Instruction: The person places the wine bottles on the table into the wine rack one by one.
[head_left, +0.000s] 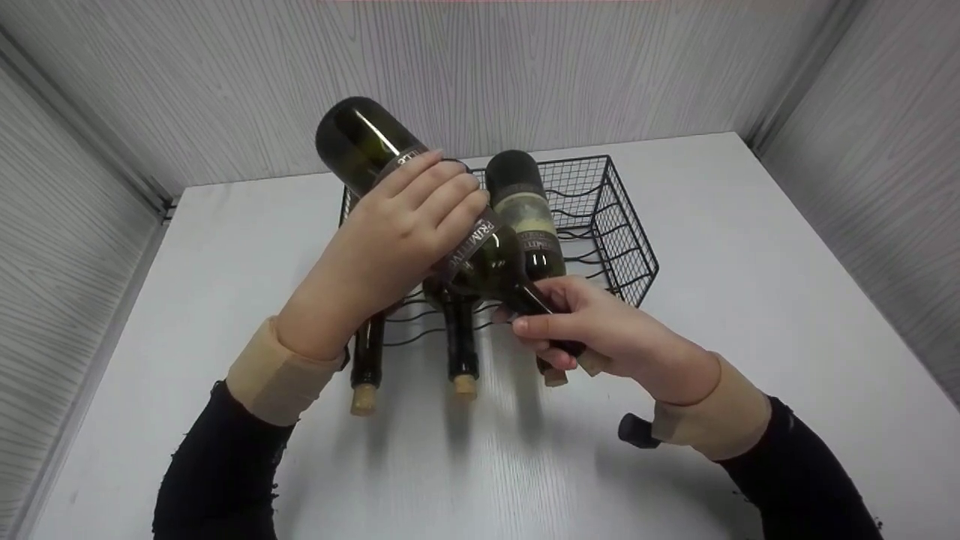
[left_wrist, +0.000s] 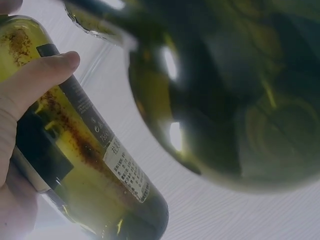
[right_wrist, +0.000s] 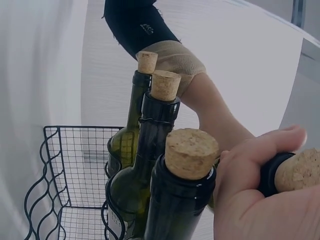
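Observation:
A dark green wine bottle (head_left: 352, 146) is held at a slant above a wire rack, its base up to the left and its corked neck down to the right. My left hand (head_left: 412, 225) grips the bottle round its labelled body; in the left wrist view the thumb lies across the green glass (left_wrist: 95, 175). With curled fingers my right hand (head_left: 600, 322) holds the neck, and its cork (right_wrist: 302, 170) shows beside the palm. Under them, a labelled bottle (head_left: 521, 206), a middle bottle (head_left: 461, 345) and a left bottle (head_left: 367, 352) lie in the rack, partly hidden by the hands.
The black wire rack (head_left: 626, 251) has wavy bars and mesh ends; its right part shows more bars. It stands on a white table (head_left: 720, 247) against grey wood-grain panels (head_left: 600, 75). The rack bottles' corked necks stick out over its near edge.

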